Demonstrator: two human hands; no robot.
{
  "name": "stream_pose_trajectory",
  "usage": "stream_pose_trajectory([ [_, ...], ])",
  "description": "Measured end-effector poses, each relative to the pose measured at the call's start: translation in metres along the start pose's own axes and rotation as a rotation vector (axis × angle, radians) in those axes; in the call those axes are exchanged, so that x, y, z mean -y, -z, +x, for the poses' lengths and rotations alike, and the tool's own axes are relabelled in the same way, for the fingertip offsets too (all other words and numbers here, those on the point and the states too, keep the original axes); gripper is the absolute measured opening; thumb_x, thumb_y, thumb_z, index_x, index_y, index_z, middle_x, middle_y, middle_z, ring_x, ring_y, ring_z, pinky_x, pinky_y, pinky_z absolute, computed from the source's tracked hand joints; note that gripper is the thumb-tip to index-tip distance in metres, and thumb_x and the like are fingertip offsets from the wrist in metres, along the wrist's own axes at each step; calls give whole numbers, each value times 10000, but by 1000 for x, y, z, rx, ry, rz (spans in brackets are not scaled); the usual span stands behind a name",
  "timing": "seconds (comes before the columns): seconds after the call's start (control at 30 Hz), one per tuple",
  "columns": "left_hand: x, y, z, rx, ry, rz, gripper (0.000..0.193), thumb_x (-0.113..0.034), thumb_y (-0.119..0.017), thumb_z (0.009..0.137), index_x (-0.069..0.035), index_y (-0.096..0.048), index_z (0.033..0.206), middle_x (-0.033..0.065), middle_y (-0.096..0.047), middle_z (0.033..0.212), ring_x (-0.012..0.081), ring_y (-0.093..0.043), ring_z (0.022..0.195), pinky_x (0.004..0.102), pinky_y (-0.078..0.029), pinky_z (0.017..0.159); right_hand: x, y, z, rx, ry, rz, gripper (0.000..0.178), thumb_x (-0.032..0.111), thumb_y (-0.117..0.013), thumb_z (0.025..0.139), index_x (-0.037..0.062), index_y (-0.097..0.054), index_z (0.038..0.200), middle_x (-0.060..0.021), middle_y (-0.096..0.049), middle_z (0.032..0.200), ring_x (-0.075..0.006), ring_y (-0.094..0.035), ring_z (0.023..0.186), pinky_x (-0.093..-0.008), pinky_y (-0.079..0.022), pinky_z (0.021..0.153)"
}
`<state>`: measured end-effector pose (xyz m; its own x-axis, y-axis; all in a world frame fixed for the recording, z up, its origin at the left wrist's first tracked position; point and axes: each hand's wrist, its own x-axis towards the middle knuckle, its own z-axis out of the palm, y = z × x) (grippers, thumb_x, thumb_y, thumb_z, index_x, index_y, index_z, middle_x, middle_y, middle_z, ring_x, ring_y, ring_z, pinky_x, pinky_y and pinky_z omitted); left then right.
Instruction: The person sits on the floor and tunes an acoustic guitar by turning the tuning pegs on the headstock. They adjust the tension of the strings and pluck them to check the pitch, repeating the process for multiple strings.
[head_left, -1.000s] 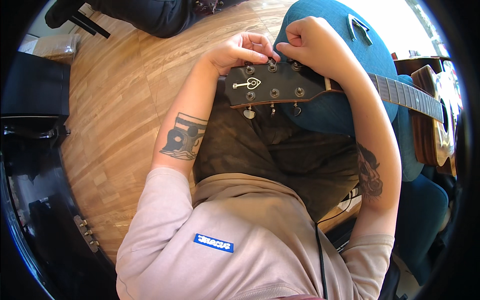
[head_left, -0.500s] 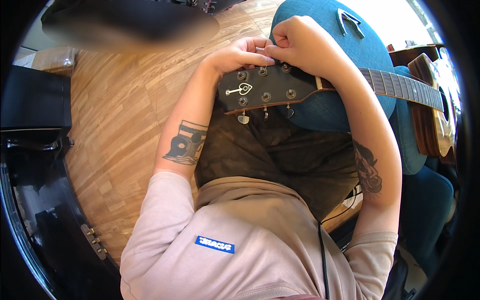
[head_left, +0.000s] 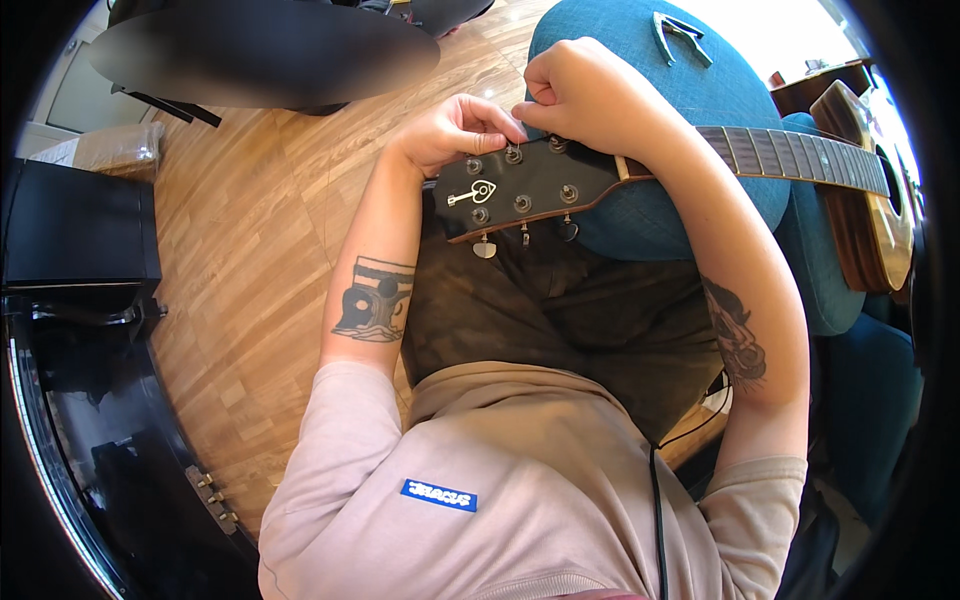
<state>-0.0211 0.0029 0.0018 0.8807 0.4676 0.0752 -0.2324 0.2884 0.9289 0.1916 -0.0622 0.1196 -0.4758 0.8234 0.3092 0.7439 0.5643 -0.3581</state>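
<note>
An acoustic guitar lies across a teal cushioned seat, its dark headstock (head_left: pixel 545 190) toward me and its fretted neck (head_left: pixel 800 162) running right to the pale body (head_left: pixel 900 215). No strings show over the fretboard. My left hand (head_left: pixel 455 132) is at the headstock's far edge, thumb and forefinger closed together beside a tuning post (head_left: pixel 514 153). Just right of it, my right hand (head_left: pixel 585 92) is closed, its fingers curled near the same post. Whatever thin thing they pinch is too small to make out. Tuning pegs (head_left: pixel 485 246) stick out along the near edge.
A guitar capo (head_left: pixel 682 40) lies on the teal seat (head_left: pixel 590 25) beyond my right hand. At left stands a glossy black piano (head_left: pixel 90 400), with a wrapped package (head_left: pixel 120 150) behind it. A dark rounded seat (head_left: pixel 270 55) fills the upper left, over wood flooring (head_left: pixel 250 250).
My left hand has drawn slightly left and away from my right hand, opening a gap between them. The whole view has shifted a little.
</note>
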Motion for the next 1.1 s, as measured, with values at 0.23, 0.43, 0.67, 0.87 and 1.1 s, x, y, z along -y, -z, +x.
stream_pose_trajectory([
  [0.23,1,0,4,-16,-17,52,195,-81,-750,853,27,-715,1012,78,-723,971,121,-669,903,241,-522,825,0,0,0,-14,11,-18,394,235,-761,735,2,-481,586,-135,-446,520,-294,-419,495,-370,-380,501],
  [0.43,-3,-9,11,-90,94,193,244,-133,-735,873,21,-712,1062,27,-722,902,67,-648,781,190,-503,728,9,6,3,70,-54,-66,318,272,-741,757,-11,-631,660,-186,-599,615,-348,-617,605,-370,-495,587],
  [0.67,-5,-13,4,-32,21,69,282,-163,-721,886,13,-700,1105,16,-721,901,50,-630,758,196,-481,683,8,8,3,67,-32,-70,316,266,-746,744,-15,-626,661,-190,-600,622,-348,-616,610,-371,-495,591],
  [0.87,-1,-6,5,-73,73,118,234,-186,-754,859,-9,-724,1009,-12,-687,818,41,-586,709,209,-451,653,8,8,3,80,-46,-66,299,242,-729,724,-25,-612,656,-199,-586,620,-353,-602,603,-377,-485,583],
  [1.1,-10,-5,12,-170,203,384,99,-114,-763,829,-44,-699,858,11,-691,828,54,-609,738,197,-461,656,11,8,4,82,-81,-66,328,263,-729,739,-25,-600,650,-195,-567,605,-353,-581,582,-383,-470,569],
])
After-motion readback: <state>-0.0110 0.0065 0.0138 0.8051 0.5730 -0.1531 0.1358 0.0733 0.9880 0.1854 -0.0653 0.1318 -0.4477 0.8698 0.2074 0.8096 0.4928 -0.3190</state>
